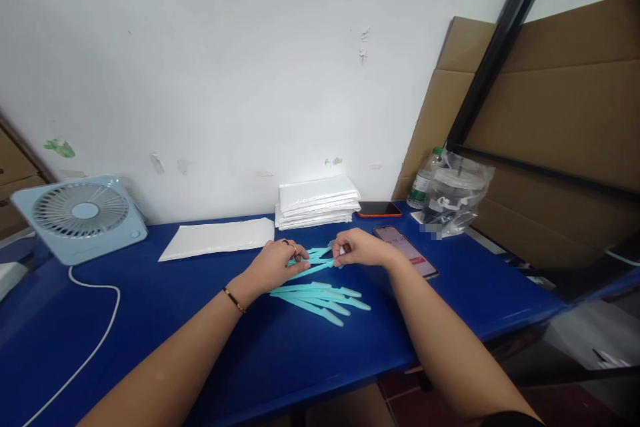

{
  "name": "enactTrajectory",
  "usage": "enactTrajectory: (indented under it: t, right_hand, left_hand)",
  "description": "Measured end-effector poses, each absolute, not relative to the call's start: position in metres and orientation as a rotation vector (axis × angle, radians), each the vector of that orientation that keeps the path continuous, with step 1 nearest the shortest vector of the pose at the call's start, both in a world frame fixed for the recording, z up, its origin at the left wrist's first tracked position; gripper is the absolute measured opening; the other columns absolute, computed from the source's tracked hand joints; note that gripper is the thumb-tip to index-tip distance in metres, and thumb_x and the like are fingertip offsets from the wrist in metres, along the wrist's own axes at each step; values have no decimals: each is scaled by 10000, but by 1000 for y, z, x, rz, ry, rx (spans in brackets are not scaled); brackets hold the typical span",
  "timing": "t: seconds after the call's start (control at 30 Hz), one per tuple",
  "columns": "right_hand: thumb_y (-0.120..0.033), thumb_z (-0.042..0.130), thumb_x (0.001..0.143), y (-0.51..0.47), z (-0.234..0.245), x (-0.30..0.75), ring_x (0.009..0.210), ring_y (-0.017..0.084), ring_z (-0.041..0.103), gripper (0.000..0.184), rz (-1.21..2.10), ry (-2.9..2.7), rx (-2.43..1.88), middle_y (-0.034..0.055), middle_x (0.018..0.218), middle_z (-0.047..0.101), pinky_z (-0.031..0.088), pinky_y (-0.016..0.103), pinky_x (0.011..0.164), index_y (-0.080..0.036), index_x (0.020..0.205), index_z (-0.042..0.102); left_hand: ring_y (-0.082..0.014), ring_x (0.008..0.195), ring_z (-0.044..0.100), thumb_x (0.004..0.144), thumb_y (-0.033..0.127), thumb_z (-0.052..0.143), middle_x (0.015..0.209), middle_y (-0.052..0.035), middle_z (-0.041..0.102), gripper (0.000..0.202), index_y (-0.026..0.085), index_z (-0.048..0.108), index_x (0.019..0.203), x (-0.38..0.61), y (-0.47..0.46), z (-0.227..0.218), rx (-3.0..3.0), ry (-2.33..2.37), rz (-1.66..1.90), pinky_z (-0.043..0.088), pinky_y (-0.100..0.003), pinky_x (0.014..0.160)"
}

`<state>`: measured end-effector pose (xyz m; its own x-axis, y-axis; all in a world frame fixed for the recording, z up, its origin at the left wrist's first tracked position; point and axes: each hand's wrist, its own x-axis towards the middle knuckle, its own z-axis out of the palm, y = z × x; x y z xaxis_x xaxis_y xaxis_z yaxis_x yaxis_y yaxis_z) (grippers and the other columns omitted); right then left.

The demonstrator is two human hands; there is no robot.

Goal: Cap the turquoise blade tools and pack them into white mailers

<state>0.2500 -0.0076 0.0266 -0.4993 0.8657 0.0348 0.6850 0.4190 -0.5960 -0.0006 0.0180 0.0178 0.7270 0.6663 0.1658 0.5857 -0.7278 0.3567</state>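
Between my hands is a thin turquoise eyebrow razor (318, 269). My left hand (276, 263) grips one end with thumb and fingers. At the other end, my right hand (356, 248) is closed in a pinch, its fingertips partly hiding the razor's tip. More turquoise razors (318, 253) show just behind the held one, partly covered by my fingers. Nearer to me, several loose eyebrow razors (315, 294) lie fanned out on the blue table (280, 360), their paler ends pointing right.
White padded mailers (317, 195) are stacked against the wall, with a single mailer (217, 240) to their left. Two phones (379, 209) (407, 251) lie at the right, near a bottle (421, 183) and a bagged clear container (455, 197). A blue fan (83, 217) with a white cable stands left.
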Motion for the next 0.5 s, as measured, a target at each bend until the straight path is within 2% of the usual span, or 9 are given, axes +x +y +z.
enactTrajectory:
  t: [0.1, 0.23, 0.4, 0.5]
  right_hand:
    - [-336, 681, 687, -6, 24, 250, 596, 114, 554, 199, 757, -2207, -1362, 25, 713, 636, 383, 206, 535, -154, 769, 670]
    - [-317, 692, 669, -2, 23, 257, 582, 108, 538, 185, 686, -2146, -1434, 19, 676, 624, 366, 201, 516, -147, 735, 665]
    - [-372, 689, 668, 0, 22, 262, 579, 112, 542, 257, 748, -2092, -1435, 21, 657, 632, 378, 199, 509, -135, 765, 672]
    - [-391, 691, 664, 0, 20, 260, 592, 119, 566, 284, 822, -2085, -1400, 33, 686, 656, 399, 205, 529, -131, 777, 675]
  left_hand:
    - [-166, 776, 580, 847, 343, 453, 818, -3, 676, 242, 229, 664, 809, 1, 18, 17, 2679, 1011, 344, 392, -272, 705]
    - [-170, 786, 578, 852, 268, 418, 867, -15, 681, 270, 203, 636, 706, -1, 22, 15, 2728, 1127, 397, 367, -300, 736]
    - [-175, 802, 578, 826, 381, 493, 838, 5, 656, 201, 229, 620, 798, -2, 22, 16, 2727, 1130, 468, 357, -306, 755]
    - [-165, 754, 570, 818, 383, 510, 790, 14, 637, 177, 230, 596, 842, -1, 21, 16, 2708, 1162, 506, 356, -301, 737]
